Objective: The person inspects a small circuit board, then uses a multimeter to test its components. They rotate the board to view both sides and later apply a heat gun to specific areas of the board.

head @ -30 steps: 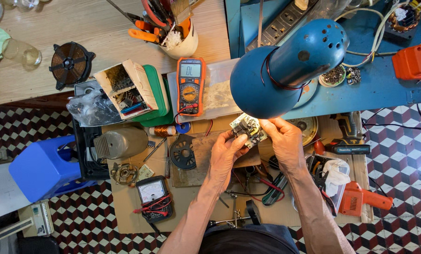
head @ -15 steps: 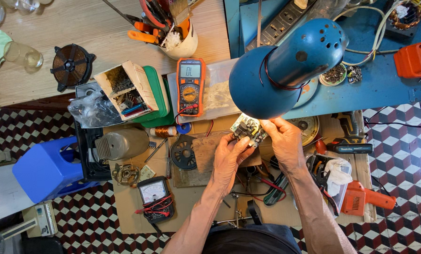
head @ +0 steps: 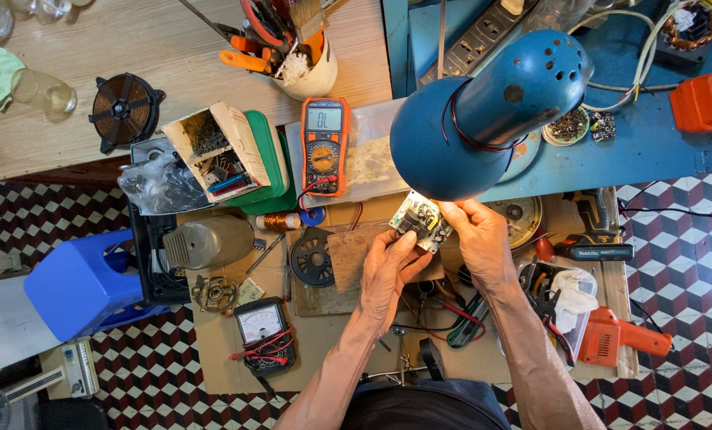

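Both my hands hold a small circuit board (head: 420, 220) up under a blue desk lamp (head: 483, 111). My left hand (head: 388, 275) grips the board's near left edge with thumb and fingers. My right hand (head: 475, 239) pinches its right edge. The board carries several small components and is tilted, its far corner partly hidden by the lamp shade. Below the hands lies a wooden block (head: 356, 255) on the cardboard-covered bench.
An orange digital multimeter (head: 324, 143) lies behind the board, an analog meter (head: 262, 326) at the front left. A black fan disc (head: 312, 256), a grey motor housing (head: 209, 241), a box of parts (head: 217, 151), a cup of tools (head: 300, 56), orange drills (head: 619, 334) and a blue stool (head: 77, 283) surround me.
The hands have turned the circuit board slightly under the lamp; my left fingers shifted along its edge. Nothing else moved.
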